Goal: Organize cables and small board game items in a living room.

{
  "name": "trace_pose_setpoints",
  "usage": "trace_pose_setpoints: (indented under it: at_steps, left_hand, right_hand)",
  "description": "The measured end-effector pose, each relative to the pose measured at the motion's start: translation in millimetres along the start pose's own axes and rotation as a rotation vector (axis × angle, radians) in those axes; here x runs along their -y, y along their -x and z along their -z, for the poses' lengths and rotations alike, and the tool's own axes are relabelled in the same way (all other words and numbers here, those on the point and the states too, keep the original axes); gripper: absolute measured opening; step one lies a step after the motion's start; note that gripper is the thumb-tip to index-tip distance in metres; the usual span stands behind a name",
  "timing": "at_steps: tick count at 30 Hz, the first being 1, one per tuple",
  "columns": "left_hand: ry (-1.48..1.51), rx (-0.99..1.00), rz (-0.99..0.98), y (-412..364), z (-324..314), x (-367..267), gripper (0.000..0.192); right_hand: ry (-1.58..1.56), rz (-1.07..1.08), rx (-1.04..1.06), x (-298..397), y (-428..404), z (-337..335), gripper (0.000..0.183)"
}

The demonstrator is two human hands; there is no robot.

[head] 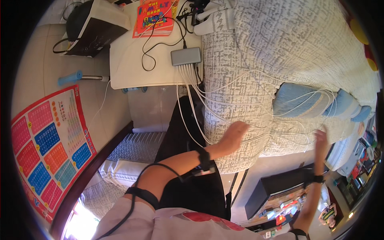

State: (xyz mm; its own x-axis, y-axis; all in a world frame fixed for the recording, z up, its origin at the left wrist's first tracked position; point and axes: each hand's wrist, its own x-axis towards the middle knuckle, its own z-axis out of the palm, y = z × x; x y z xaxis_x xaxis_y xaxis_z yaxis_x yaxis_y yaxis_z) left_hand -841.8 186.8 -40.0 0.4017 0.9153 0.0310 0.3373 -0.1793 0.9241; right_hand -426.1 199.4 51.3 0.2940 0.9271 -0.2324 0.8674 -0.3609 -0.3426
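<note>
My left hand (234,138) is over the edge of a seat with a grey-and-cream patterned cover (225,90), close to several white cables (216,114); its fingertips are hidden. Farther right, my right hand (321,136) is raised near the looped cable ends, and whether it pinches one is too small to tell. The cables run from a grey multi-port charging box (186,57) on a white table (126,66), across the patterned cover. Some loops lie over a blue quilted cushion (300,100). Black straps circle both wrists.
A red book (154,19) and a black cord (163,44) lie on the table. Beside it stand a black-and-white bag (99,33) and a light blue roller (69,78). A red-bordered chart (54,150) is at left. A person (328,216) is in the far background.
</note>
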Motion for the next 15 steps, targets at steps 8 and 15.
trace_pose_setpoints:
  at_steps: [8, 15]
  left_hand:
    - [-0.159, -0.470, 0.897, 61.9, 71.2, 191.8, 0.030]
    - [0.896, -0.270, 1.131, 27.5, 107.6, 178.3, 0.020]
  right_hand:
    - [-0.571, 0.440, 0.542, 288.1, 97.3, -249.1, 0.020]
    - [-0.381, 0.092, 0.442, 330.2, 89.3, -357.7, 0.016]
